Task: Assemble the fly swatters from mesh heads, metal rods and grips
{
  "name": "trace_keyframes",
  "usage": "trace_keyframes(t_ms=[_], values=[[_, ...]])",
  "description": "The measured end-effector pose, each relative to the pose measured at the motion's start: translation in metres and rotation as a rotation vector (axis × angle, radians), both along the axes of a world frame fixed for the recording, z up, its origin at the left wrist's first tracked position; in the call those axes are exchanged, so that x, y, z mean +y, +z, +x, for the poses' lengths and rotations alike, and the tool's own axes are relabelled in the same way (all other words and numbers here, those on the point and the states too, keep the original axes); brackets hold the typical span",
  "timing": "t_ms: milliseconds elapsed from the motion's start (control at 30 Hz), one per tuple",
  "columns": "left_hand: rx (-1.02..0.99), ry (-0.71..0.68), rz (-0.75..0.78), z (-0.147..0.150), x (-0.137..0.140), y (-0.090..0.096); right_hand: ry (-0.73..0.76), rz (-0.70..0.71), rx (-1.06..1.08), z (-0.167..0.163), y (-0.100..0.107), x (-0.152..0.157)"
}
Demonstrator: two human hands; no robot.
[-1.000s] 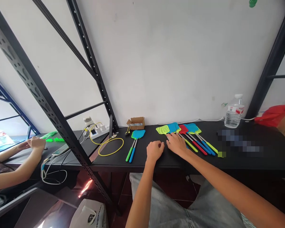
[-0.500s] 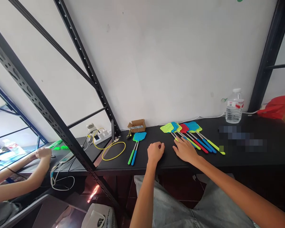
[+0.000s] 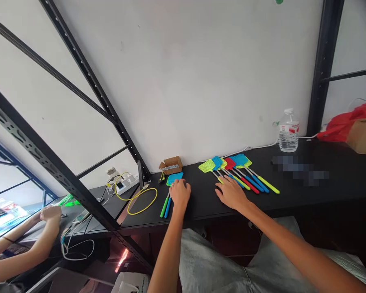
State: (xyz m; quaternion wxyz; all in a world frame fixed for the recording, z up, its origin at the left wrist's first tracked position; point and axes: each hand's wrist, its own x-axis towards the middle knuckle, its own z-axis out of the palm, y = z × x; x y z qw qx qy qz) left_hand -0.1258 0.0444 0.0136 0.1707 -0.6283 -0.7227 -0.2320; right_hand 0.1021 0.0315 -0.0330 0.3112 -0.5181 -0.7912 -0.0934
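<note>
My left hand [image 3: 180, 193] is over the shafts of two fly swatters, just below a blue mesh head [image 3: 175, 178], with its fingers stretched and apart. One of these has a green handle [image 3: 164, 207], the other a blue handle [image 3: 168, 208]. On the right, several fly swatters lie fanned side by side, with yellow-green, blue and red heads [image 3: 230, 163]. My right hand [image 3: 232, 192] rests with spread fingers on the handles at the left of this row. Its palm hides the nearest handle ends.
A small open cardboard box [image 3: 171, 164] sits by the wall. A looped yellow cable [image 3: 142, 213] and a white power strip [image 3: 128, 183] are to the left. A water bottle [image 3: 289, 134] stands at the right. Another person's hand [image 3: 51, 213] is beyond the black metal post [image 3: 49, 151].
My left hand has opened from a fist and moved left to the two swatters. My right hand stays at the row. The camera view has shifted a little to the right.
</note>
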Motion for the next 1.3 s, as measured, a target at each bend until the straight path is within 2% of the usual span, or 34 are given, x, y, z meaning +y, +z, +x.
trace_keyframes(t_ms=[167, 300, 667, 833, 933, 1067, 1200, 1300], values=[[0.067, 0.199, -0.114, -0.041, -0.001, 0.006, -0.001, 0.007, 0.016, 0.0, 0.001, 0.0], [0.069, 0.225, -0.206, -0.059, -0.003, 0.002, 0.004, 0.0, 0.037, 0.0, 0.002, -0.001], [0.164, 0.194, -0.142, -0.062, -0.003, 0.003, 0.03, -0.016, 0.108, 0.0, 0.006, -0.001], [0.155, 0.171, -0.133, -0.05, -0.005, 0.01, 0.049, 0.016, 0.141, 0.0, 0.01, -0.002], [0.093, 0.099, -0.09, -0.032, -0.003, 0.012, 0.092, 0.042, 0.198, 0.001, 0.013, -0.003], [0.013, -0.105, 0.07, 0.006, -0.006, 0.006, 0.191, 0.052, 0.355, 0.004, 0.018, -0.006], [-0.032, -0.303, 0.179, 0.043, -0.013, -0.005, 0.24, -0.017, 0.532, 0.008, 0.022, -0.008], [-0.019, -0.448, 0.205, 0.058, -0.017, -0.01, 0.282, -0.061, 0.624, 0.011, 0.024, -0.007]])
